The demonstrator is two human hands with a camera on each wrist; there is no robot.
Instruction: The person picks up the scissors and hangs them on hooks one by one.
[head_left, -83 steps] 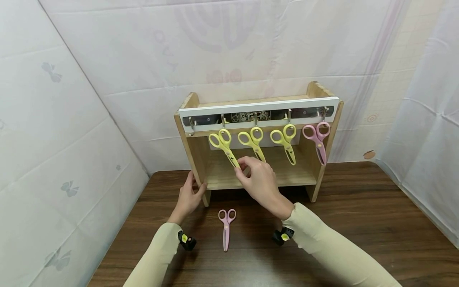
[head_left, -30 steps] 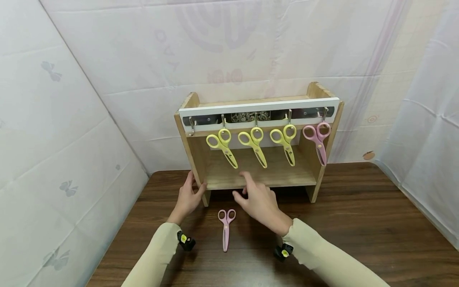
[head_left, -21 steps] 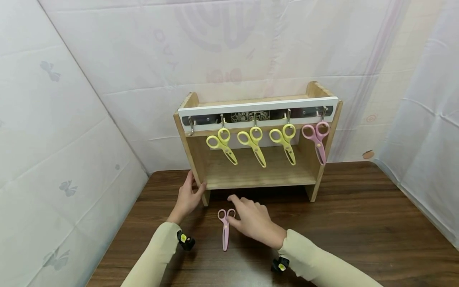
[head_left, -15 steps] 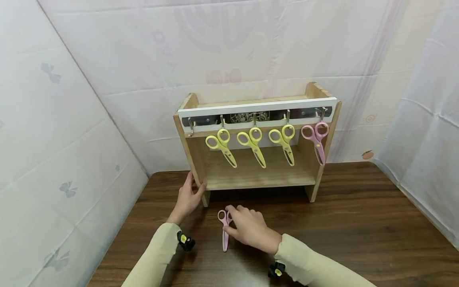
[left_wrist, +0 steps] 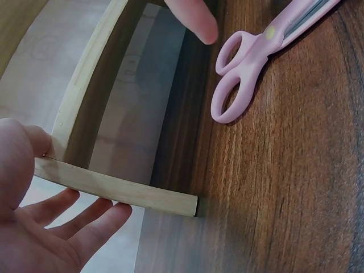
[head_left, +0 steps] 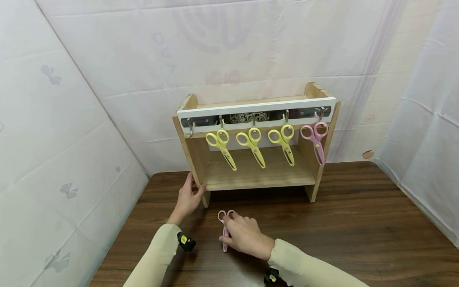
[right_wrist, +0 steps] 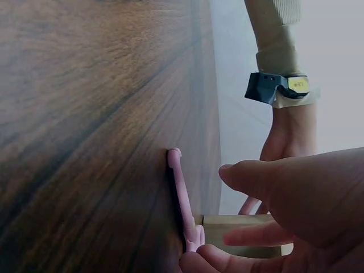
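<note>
A wooden shelf unit (head_left: 229, 184) stands on the table, its left side panel (left_wrist: 122, 190) gripped low down by my left hand (head_left: 186, 200), thumb on one face and fingers on the other. Pink scissors (head_left: 225, 246) lie flat on the tabletop before the shelf, handles towards it. My right hand (head_left: 247, 238) hovers over these scissors and partly hides them. In the right wrist view its thumb is apart from the pink scissors (right_wrist: 183, 196), with fingertips close to one end; whether they touch I cannot tell.
Along the shelf's white hook rail (head_left: 258, 104) hang yellow scissors (head_left: 225, 149), second yellow scissors (head_left: 254, 146), third yellow scissors (head_left: 285, 144) and pink scissors (head_left: 317, 141). The leftmost hook (head_left: 190, 128) bears nothing. Fabric-covered walls (head_left: 125, 99) rise behind and beside the table.
My right hand has let go of the leftmost yellow scissors' tip and come down to the pink scissors on the table. Those yellow scissors now hang freely. My left hand has stayed put.
</note>
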